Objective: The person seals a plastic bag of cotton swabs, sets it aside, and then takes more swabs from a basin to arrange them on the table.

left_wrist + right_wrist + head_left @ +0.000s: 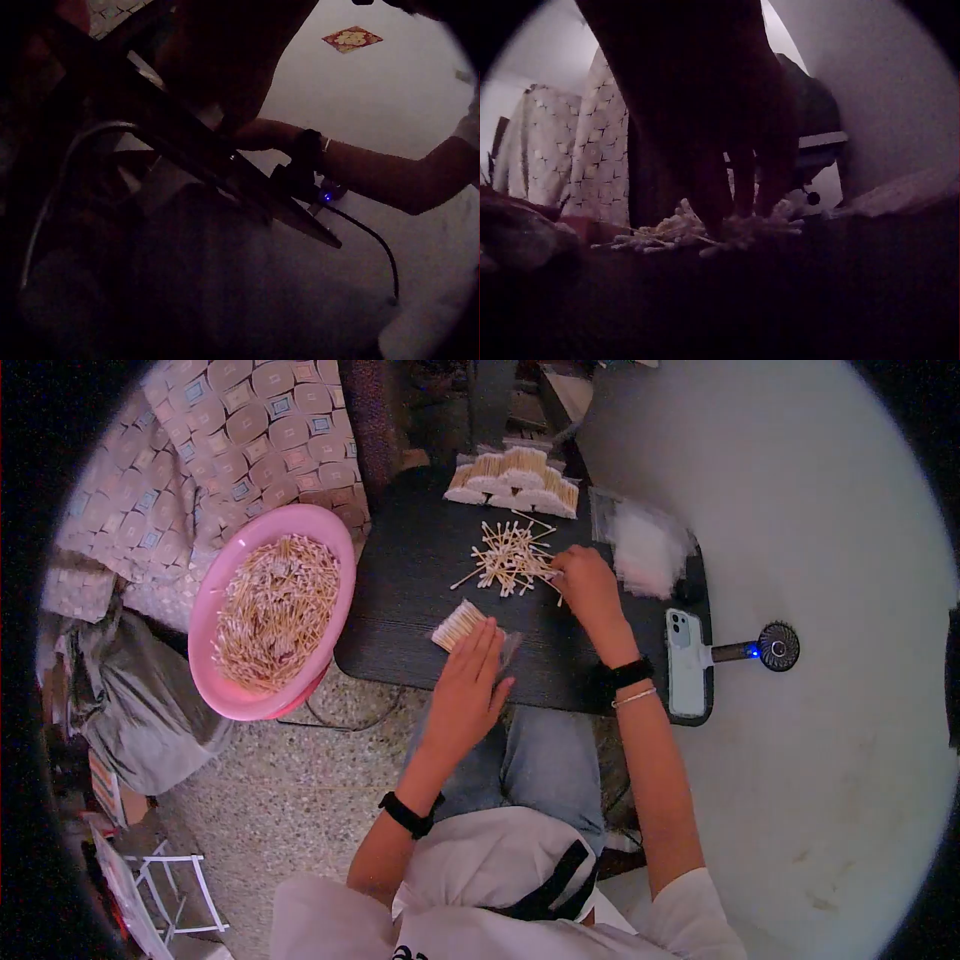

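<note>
My left hand [468, 685] rests with extended fingers on a small clear bag of cotton swabs [459, 626] near the table's front edge. Dark surroundings fill most of the left wrist view, and the bag does not show there. At the right edge of a loose pile of cotton swabs [508, 558], my right hand [592, 592] pinches some swabs with bent fingers. From the right wrist, the fingers [742, 184] point down into the pile [682, 229]. Swab tips stick out around them, and part of the pile is hidden behind the hand.
Filled swab bags [515, 480] are stacked at the back of the black table [400, 595]. Clear empty bags [645, 550] lie at the right, behind a phone [685, 660] and a small fan [778, 647]. Left of the table stands a pink basin [345, 575] full of swabs.
</note>
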`<state>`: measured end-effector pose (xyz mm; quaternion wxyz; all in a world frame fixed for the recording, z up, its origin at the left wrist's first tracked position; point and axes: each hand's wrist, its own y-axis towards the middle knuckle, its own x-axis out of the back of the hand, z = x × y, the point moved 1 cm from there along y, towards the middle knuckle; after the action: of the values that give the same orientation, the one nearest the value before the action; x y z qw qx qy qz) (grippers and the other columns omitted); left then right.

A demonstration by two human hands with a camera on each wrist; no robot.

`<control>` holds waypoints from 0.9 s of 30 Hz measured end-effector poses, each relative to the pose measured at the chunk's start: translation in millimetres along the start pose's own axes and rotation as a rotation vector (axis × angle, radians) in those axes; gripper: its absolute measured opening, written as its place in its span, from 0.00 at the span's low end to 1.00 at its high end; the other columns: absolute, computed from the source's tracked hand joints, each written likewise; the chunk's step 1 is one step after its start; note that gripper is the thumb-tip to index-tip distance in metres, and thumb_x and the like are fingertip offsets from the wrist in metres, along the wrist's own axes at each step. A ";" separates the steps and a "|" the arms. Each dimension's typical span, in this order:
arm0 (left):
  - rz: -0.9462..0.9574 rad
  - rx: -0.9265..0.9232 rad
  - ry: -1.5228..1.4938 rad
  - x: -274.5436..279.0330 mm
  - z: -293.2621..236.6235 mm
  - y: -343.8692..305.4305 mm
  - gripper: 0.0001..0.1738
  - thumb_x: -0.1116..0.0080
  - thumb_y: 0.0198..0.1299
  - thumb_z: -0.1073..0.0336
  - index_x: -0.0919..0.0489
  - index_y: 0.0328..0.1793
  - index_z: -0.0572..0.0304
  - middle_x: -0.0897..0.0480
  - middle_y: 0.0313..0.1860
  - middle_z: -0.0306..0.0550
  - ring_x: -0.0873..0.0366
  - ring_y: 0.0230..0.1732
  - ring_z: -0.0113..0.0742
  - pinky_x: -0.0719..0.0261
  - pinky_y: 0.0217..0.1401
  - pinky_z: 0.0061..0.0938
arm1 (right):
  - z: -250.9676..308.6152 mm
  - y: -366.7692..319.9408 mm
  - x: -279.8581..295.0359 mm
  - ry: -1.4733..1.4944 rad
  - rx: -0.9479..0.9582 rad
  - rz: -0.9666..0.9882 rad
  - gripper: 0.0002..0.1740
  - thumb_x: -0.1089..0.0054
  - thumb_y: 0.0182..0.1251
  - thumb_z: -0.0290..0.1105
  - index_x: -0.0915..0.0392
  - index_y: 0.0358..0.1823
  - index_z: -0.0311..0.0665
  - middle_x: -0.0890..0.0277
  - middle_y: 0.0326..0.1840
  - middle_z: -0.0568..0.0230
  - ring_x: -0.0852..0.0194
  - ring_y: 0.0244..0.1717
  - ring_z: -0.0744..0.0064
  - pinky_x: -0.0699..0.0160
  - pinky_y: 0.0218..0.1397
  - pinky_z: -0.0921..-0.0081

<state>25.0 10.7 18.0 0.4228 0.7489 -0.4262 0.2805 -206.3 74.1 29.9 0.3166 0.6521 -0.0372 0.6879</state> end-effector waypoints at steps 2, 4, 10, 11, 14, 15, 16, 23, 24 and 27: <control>-0.005 -0.004 0.007 -0.6 1.0 -1.4 0.34 0.44 0.59 0.64 0.41 0.70 0.67 0.41 0.72 0.57 0.45 0.73 0.53 0.48 0.74 0.43 | -2.6 1.1 0.0 0.018 -0.007 0.020 0.06 0.38 0.52 0.29 0.20 0.31 0.38 0.25 0.36 0.56 0.26 0.45 0.54 0.25 0.46 0.61; -0.005 -0.005 0.000 -0.1 0.9 -1.9 0.35 0.44 0.59 0.64 0.41 0.70 0.67 0.42 0.73 0.57 0.45 0.73 0.52 0.49 0.74 0.43 | -4.3 1.6 2.9 0.033 -0.004 0.013 0.05 0.39 0.53 0.31 0.20 0.30 0.38 0.25 0.35 0.56 0.26 0.43 0.54 0.24 0.45 0.61; -0.016 0.005 0.018 -2.6 -0.7 -2.1 0.35 0.44 0.58 0.64 0.41 0.70 0.67 0.41 0.72 0.57 0.44 0.72 0.52 0.48 0.74 0.43 | -11.2 -1.9 27.6 0.044 -0.056 -0.071 0.08 0.41 0.56 0.34 0.20 0.29 0.36 0.23 0.32 0.53 0.24 0.38 0.52 0.24 0.41 0.59; -0.018 0.007 0.023 -3.0 -0.7 -1.8 0.34 0.43 0.58 0.64 0.40 0.70 0.67 0.41 0.72 0.56 0.44 0.72 0.52 0.48 0.74 0.43 | -11.9 -5.1 33.8 0.036 -0.068 -0.097 0.09 0.41 0.57 0.34 0.20 0.29 0.36 0.23 0.31 0.52 0.24 0.37 0.51 0.24 0.40 0.58; -0.026 0.009 0.023 -0.2 -1.9 -1.2 0.35 0.43 0.58 0.64 0.40 0.70 0.66 0.40 0.72 0.56 0.43 0.72 0.52 0.48 0.74 0.43 | -17.6 -19.6 43.1 0.078 -0.137 -0.107 0.10 0.41 0.58 0.34 0.20 0.31 0.34 0.23 0.30 0.50 0.24 0.34 0.49 0.25 0.38 0.57; -0.023 0.018 0.023 0.2 -1.9 -1.1 0.35 0.43 0.58 0.63 0.40 0.70 0.66 0.40 0.72 0.56 0.43 0.72 0.52 0.48 0.74 0.42 | -19.7 -25.9 45.8 0.102 -0.165 -0.098 0.10 0.42 0.59 0.34 0.20 0.31 0.33 0.23 0.30 0.49 0.24 0.33 0.48 0.25 0.37 0.57; -0.022 0.027 0.024 0.3 -1.8 -1.0 0.35 0.42 0.57 0.63 0.40 0.70 0.66 0.40 0.72 0.56 0.43 0.72 0.52 0.48 0.74 0.42 | -20.6 -34.3 49.3 0.158 -0.177 -0.075 0.09 0.42 0.60 0.33 0.20 0.32 0.33 0.23 0.31 0.49 0.24 0.33 0.48 0.26 0.37 0.57; -0.072 0.012 -0.045 4.8 -8.4 2.7 0.35 0.42 0.58 0.63 0.39 0.70 0.66 0.40 0.72 0.55 0.44 0.72 0.51 0.47 0.73 0.41 | 8.1 -108.7 69.0 0.486 -0.382 0.090 0.07 0.44 0.63 0.29 0.22 0.36 0.31 0.22 0.31 0.47 0.22 0.32 0.49 0.26 0.35 0.63; -0.079 -0.008 -0.068 5.4 -12.5 4.0 0.34 0.42 0.58 0.64 0.39 0.70 0.66 0.40 0.72 0.55 0.44 0.72 0.51 0.47 0.73 0.41 | 14.0 -117.0 69.6 0.558 -0.450 0.146 0.07 0.45 0.64 0.28 0.23 0.37 0.31 0.22 0.31 0.47 0.22 0.32 0.50 0.26 0.35 0.65; -0.070 -0.050 -0.188 4.4 -31.8 6.6 0.32 0.45 0.60 0.66 0.39 0.70 0.66 0.39 0.71 0.56 0.43 0.72 0.52 0.46 0.73 0.41 | 30.7 -138.7 68.2 0.632 -0.415 0.138 0.07 0.46 0.65 0.27 0.24 0.39 0.30 0.23 0.30 0.48 0.22 0.29 0.56 0.27 0.33 0.69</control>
<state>19.4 34.9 39.4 0.4090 0.7755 -0.4447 0.1832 -108.9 196.8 47.0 0.3905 0.3259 -0.1199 0.8526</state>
